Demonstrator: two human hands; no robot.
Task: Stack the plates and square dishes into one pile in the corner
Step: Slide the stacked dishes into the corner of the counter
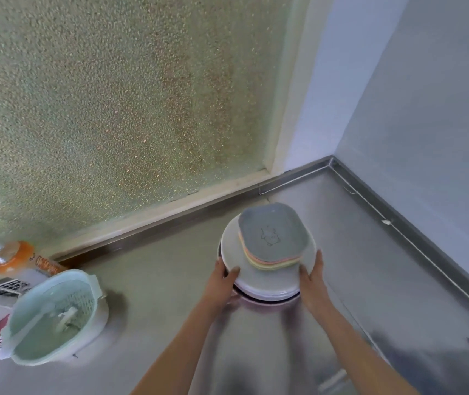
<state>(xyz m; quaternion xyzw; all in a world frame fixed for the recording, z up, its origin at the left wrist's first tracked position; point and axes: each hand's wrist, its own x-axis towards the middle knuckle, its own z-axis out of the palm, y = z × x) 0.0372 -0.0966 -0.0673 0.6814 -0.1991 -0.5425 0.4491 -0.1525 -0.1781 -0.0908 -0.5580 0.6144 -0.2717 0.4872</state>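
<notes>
One pile of round white plates (234, 256) stands on the steel counter (370, 266), short of the back right corner. On top lie several square dishes: a grey one (273, 232) with a small drawing uppermost, pink and yellow ones under it. My left hand (222, 276) grips the pile's left rim and my right hand (311, 276) grips its right rim. The pile's lowest part is blurred, so whether it touches the counter is unclear.
A frosted window (113, 95) runs along the back and a pale wall (427, 109) along the right. At the left stand a mint green colander in a white bowl (53, 317) and an orange bottle (14, 258).
</notes>
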